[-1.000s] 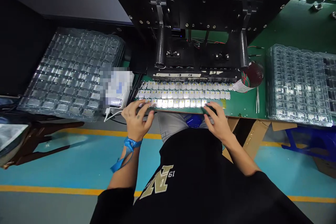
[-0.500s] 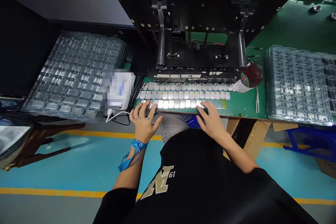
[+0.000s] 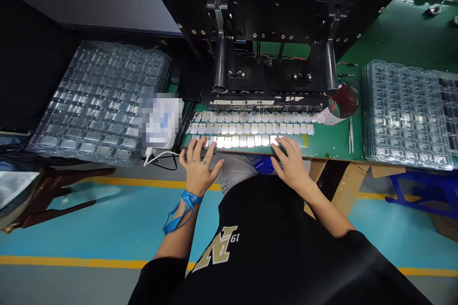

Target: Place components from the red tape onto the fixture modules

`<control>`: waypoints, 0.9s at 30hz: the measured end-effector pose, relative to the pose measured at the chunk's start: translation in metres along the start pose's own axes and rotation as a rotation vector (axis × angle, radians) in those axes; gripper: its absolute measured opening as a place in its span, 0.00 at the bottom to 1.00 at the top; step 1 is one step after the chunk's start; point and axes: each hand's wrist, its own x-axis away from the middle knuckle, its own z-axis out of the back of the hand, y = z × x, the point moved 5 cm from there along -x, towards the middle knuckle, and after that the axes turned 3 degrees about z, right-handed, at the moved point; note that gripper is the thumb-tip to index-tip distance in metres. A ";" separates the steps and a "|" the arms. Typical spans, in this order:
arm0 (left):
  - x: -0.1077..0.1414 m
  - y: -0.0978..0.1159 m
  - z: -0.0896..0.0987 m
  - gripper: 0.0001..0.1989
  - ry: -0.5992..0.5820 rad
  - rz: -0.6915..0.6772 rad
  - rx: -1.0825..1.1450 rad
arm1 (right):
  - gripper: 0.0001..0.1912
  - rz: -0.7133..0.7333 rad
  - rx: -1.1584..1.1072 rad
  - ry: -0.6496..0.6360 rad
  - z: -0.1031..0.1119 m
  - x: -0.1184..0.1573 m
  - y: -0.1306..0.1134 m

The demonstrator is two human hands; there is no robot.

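Three rows of small silvery-white modules with yellow dots lie along the front of the green bench. My left hand (image 3: 199,171) has its fingers spread, its tips touching the left end of the nearest row of modules (image 3: 240,141). At that row's right end rests my right hand (image 3: 291,164), fingers apart, fingertips on the last pieces. Behind it run the middle row (image 3: 250,128) and the back row (image 3: 265,117), the latter close against a black test fixture (image 3: 272,97). A blue strap (image 3: 186,207) circles my left wrist.
The fixture's two black lever handles (image 3: 221,69) hang over the bench. Clear plastic trays are stacked at left (image 3: 103,100) and right (image 3: 404,114). A white box (image 3: 166,121) with a cable stands left of the rows. Tweezers (image 3: 351,136) and a dark red roll (image 3: 345,101) lie right.
Both hands have shifted slightly to the right, still at the two ends of the nearest row. That row appears moved a little rightward with them; the other rows look unchanged.
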 end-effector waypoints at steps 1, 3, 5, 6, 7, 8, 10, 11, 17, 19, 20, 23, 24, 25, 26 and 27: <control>0.000 0.000 0.000 0.33 0.001 0.000 0.005 | 0.20 0.001 0.002 -0.002 0.000 0.000 0.000; 0.000 0.000 0.000 0.33 -0.001 -0.001 0.010 | 0.20 0.003 0.006 -0.005 0.000 0.000 -0.001; 0.000 0.000 0.000 0.33 -0.006 -0.002 0.009 | 0.20 0.007 0.011 -0.005 0.000 -0.001 -0.002; -0.001 0.000 -0.001 0.33 -0.008 -0.005 0.010 | 0.20 0.010 0.015 -0.006 0.000 -0.001 -0.003; -0.001 0.000 -0.001 0.33 -0.010 -0.006 0.011 | 0.20 0.013 0.018 -0.007 -0.001 -0.001 -0.004; -0.001 0.000 -0.001 0.33 -0.010 -0.008 0.012 | 0.20 0.016 0.021 -0.009 -0.001 -0.002 -0.004; -0.001 0.000 0.000 0.33 -0.006 -0.013 0.013 | 0.20 0.019 0.026 -0.012 -0.002 -0.002 -0.005; -0.001 0.000 0.000 0.33 -0.004 -0.017 0.011 | 0.20 0.019 0.028 -0.013 -0.002 -0.002 -0.005; -0.001 0.000 -0.001 0.32 -0.003 -0.014 0.000 | 0.20 0.011 0.031 -0.018 -0.003 -0.002 -0.005; -0.001 -0.001 -0.002 0.32 -0.005 -0.009 0.003 | 0.21 0.010 0.030 -0.018 -0.004 -0.002 -0.005; -0.001 -0.001 -0.002 0.32 -0.006 -0.009 0.006 | 0.21 0.009 0.030 -0.017 -0.004 -0.002 -0.005; -0.001 -0.002 -0.001 0.33 0.000 -0.010 0.013 | 0.21 0.006 0.025 -0.012 -0.004 -0.002 -0.005; -0.002 -0.001 -0.001 0.33 0.008 -0.011 0.016 | 0.21 0.004 0.023 -0.011 -0.004 -0.002 -0.005; -0.002 0.000 0.000 0.34 0.017 -0.012 0.018 | 0.21 0.003 0.019 -0.009 -0.003 -0.002 -0.005; -0.003 0.002 0.001 0.34 0.030 -0.016 0.020 | 0.21 0.004 0.014 -0.007 -0.003 -0.002 -0.005; -0.003 0.005 0.002 0.35 0.043 -0.025 0.025 | 0.20 0.004 0.009 -0.002 -0.002 -0.002 -0.006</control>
